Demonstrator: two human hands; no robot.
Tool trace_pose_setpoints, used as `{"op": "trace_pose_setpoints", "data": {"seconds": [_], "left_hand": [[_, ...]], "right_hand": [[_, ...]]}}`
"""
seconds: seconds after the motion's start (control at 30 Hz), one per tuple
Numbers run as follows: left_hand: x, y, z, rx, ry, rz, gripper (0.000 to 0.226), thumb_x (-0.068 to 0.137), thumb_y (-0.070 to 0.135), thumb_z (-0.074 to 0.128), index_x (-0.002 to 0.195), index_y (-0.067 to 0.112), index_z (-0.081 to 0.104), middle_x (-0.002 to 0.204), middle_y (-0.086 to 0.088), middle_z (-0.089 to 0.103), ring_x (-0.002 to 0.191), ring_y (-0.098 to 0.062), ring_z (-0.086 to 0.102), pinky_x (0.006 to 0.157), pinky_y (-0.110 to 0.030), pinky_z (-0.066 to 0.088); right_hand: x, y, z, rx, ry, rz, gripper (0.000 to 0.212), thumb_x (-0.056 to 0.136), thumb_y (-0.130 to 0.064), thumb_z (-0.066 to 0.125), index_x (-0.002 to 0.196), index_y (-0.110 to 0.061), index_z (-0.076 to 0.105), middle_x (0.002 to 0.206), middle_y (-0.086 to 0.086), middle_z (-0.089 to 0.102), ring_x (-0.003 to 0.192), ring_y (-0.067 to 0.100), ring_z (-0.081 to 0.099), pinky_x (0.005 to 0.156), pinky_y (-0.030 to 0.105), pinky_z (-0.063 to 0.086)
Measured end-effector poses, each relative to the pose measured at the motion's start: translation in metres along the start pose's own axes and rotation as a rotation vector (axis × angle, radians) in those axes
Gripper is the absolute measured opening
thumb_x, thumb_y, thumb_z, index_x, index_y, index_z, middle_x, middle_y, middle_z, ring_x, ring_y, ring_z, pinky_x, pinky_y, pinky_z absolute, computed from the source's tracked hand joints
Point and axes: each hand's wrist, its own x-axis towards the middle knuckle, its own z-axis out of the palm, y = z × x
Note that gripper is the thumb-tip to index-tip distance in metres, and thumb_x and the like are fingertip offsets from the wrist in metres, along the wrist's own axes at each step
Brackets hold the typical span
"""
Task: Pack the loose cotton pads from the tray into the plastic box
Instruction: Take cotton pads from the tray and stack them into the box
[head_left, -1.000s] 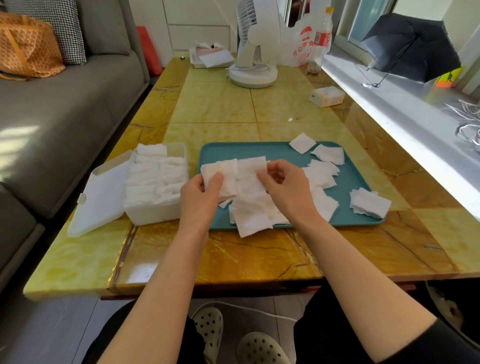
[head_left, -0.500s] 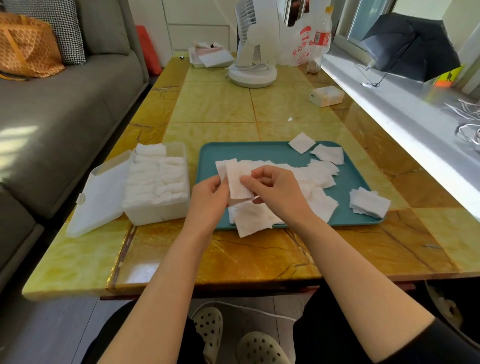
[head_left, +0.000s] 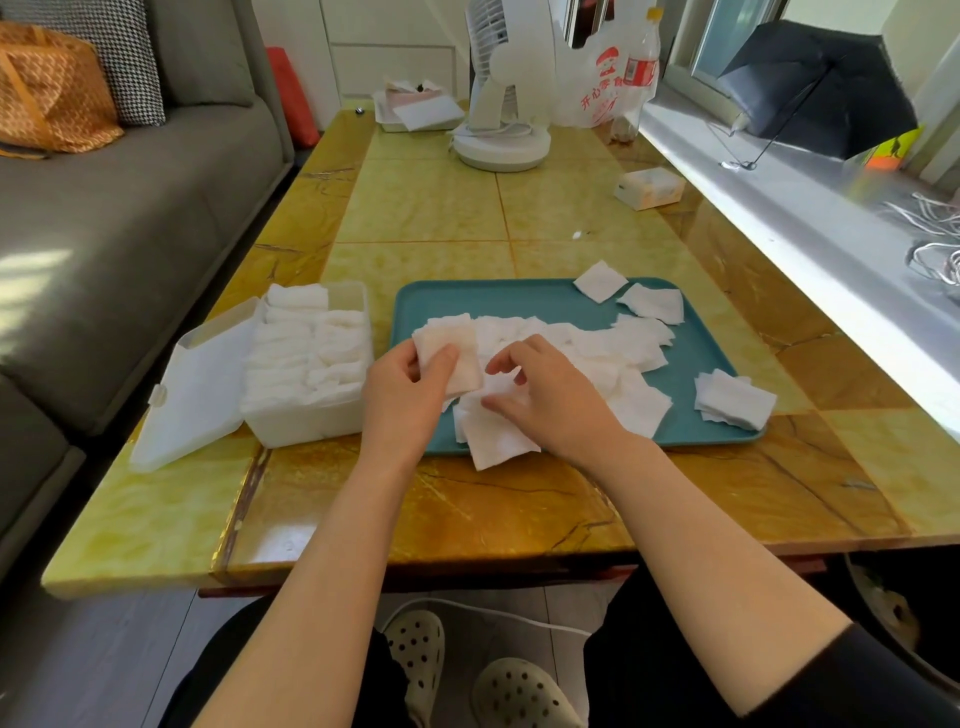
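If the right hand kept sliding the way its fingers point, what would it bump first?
Most likely the stack of pads held by the left hand. The right hand points left at it, a little apart. Depth is hard to judge, so this is a guess.

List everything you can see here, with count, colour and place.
tray: one, teal, table centre.
loose pads: many, white, piled on the tray, some overhanging its edges.
plastic box: one, whitish, left of tray, lid open, packed with pads.
table: one, yellow marbled.
fan: one, white, table's far end.
plastic bag: one, white with red print, beside the fan.
bottle: one, clear, red label, by the bag.
tissue pack: one, pale, table's right side.
umbrella: one, black, open on the sill.
sofa: one, grey, left.
handbag: one, orange, on the sofa.
clogs: two, cream, under the table.
left hand: grips a small stack of pads above the tray.
right hand: fingers bent over the pile; grip unclear.
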Motion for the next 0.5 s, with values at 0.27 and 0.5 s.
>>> {"op": "trace_pose_setpoints", "data": {"seconds": [0.27, 0.5], "left_hand": [[0.0012, -0.0011, -0.0033, 0.044, 0.024, 0.017, 0.023, 0.094, 0.019, 0.058, 0.078, 0.036, 0.057, 0.083, 0.009, 0.063, 0.082, -0.01, 0.06, 0.08, -0.033, 0.052], [0.0047, -0.0028, -0.0085, 0.03, 0.057, -0.018, 0.011, 0.093, 0.019, 0.059, 0.085, 0.027, 0.059, 0.083, 0.012, 0.061, 0.081, -0.006, 0.059, 0.077, -0.027, 0.05]], "right_hand": [[0.0016, -0.0059, 0.0042, -0.258, -0.051, 0.031, 0.029, 0.094, -0.025, 0.053, 0.122, -0.017, 0.052, 0.124, 0.002, 0.049, 0.111, 0.018, 0.046, 0.086, 0.028, 0.04], [0.0046, -0.0024, -0.0041, -0.086, 0.116, 0.156, 0.029, 0.098, -0.03, 0.046, 0.079, -0.012, 0.057, 0.074, -0.001, 0.053, 0.075, 0.018, 0.05, 0.057, 0.022, 0.031]]}}
